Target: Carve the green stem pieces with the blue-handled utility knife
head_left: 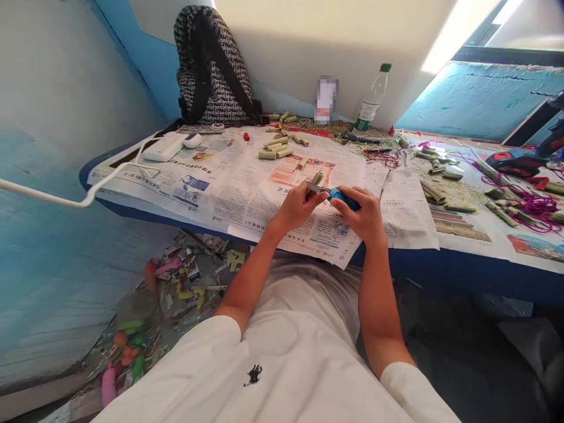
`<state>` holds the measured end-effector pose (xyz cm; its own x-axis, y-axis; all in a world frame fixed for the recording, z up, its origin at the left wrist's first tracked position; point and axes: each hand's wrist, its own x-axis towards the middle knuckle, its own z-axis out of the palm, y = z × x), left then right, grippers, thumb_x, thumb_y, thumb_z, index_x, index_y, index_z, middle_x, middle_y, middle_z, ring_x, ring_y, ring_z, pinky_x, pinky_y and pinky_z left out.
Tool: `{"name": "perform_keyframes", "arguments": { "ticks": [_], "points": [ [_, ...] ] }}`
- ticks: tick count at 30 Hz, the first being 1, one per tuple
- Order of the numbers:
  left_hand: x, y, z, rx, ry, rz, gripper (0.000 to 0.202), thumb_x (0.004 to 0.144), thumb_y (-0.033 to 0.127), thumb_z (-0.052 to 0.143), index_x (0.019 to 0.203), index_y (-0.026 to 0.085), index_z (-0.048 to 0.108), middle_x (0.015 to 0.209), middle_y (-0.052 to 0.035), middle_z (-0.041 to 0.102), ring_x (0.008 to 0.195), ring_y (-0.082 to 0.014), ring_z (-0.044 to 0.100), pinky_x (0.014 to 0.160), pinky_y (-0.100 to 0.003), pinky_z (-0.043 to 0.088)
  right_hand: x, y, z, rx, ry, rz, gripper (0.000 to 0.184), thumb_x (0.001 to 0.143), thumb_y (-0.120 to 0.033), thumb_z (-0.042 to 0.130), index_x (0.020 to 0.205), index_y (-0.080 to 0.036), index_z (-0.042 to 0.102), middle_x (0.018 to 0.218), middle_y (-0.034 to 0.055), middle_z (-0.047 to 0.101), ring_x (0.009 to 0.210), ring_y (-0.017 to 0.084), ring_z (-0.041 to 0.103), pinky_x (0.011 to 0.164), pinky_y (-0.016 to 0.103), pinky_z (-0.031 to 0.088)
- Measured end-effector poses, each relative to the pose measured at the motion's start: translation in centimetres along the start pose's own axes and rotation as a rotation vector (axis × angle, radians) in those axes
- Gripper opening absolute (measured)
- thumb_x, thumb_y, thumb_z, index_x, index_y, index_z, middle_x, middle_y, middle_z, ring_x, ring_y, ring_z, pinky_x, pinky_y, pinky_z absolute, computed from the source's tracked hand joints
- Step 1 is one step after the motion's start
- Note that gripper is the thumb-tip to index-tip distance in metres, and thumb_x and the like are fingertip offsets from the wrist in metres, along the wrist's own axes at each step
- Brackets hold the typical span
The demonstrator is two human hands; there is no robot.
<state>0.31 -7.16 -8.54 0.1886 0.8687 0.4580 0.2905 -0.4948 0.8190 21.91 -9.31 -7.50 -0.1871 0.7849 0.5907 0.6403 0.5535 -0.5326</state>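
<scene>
My right hand (362, 214) is closed round the blue handle of a utility knife (341, 198), and its metal blade (314, 187) points left. My left hand (299, 207) pinches at the blade end, fingers curled, just below a small cluster of green-tan tube pieces (316, 178) on the newspaper. Whether the left fingers hold a tube piece or only the blade is not clear. Both hands hover over the near edge of the newspaper-covered table (229, 194).
Several cut tube pieces (277, 148) lie further back. A water bottle (372, 100), a patterned backpack (211, 67), a white power bank (165, 147), magenta cords (535, 205) and a red tool (515, 161) lie around. Litter covers the floor at left (176, 288).
</scene>
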Motion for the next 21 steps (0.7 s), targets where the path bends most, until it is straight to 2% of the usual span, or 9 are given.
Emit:
{"name": "perform_keyframes", "arguments": {
  "ticks": [5, 8, 15, 21],
  "points": [
    [0.0, 0.3, 0.1, 0.045, -0.029, 0.008, 0.061, 0.092, 0.080, 0.063, 0.075, 0.022, 0.053, 0.066, 0.0021, 0.048, 0.064, -0.0127, 0.043, 0.060, -0.032, 0.033, 0.0, 0.0, 0.0, 0.000, 0.003, 0.038, 0.059, 0.098, -0.077, 0.061, 0.116, -0.026, 0.085, 0.107, 0.0094, 0.081, 0.096, 0.030, 0.076, 0.087, 0.042, 0.057],
    [0.0, 0.2, 0.4, 0.056, 0.006, -0.001, 0.060, 0.092, 0.079, 0.065, 0.074, 0.023, 0.056, 0.065, 0.0021, 0.049, 0.063, -0.0131, 0.044, 0.061, -0.033, 0.033, 0.0, 0.0, 0.0, 0.016, 0.016, 0.039, 0.056, 0.097, -0.075, 0.064, 0.114, -0.026, 0.086, 0.108, 0.0092, 0.082, 0.097, 0.030, 0.076, 0.087, 0.043, 0.058],
    [-0.4, 0.2, 1.2, 0.076, 0.100, -0.034, 0.059, 0.091, 0.082, 0.063, 0.086, 0.023, 0.069, 0.066, 0.0007, 0.058, 0.067, -0.0150, 0.053, 0.066, -0.032, 0.040, -0.1, -0.1, 0.5, -0.021, 0.061, 0.055, 0.053, 0.098, -0.073, 0.064, 0.112, -0.027, 0.086, 0.107, 0.0090, 0.081, 0.097, 0.030, 0.076, 0.087, 0.043, 0.057],
    [-0.2, 0.3, 1.2, 0.107, 0.087, -0.070, 0.064, 0.093, 0.083, 0.057, 0.102, 0.022, 0.072, 0.080, -0.0053, 0.069, 0.085, -0.0230, 0.066, 0.077, -0.034, 0.047, -0.2, -0.5, 0.9, -0.116, 0.118, 0.068, 0.062, 0.099, -0.079, 0.057, 0.114, -0.025, 0.085, 0.101, 0.0109, 0.079, 0.091, 0.029, 0.074, 0.082, 0.041, 0.054]
  ]
}}
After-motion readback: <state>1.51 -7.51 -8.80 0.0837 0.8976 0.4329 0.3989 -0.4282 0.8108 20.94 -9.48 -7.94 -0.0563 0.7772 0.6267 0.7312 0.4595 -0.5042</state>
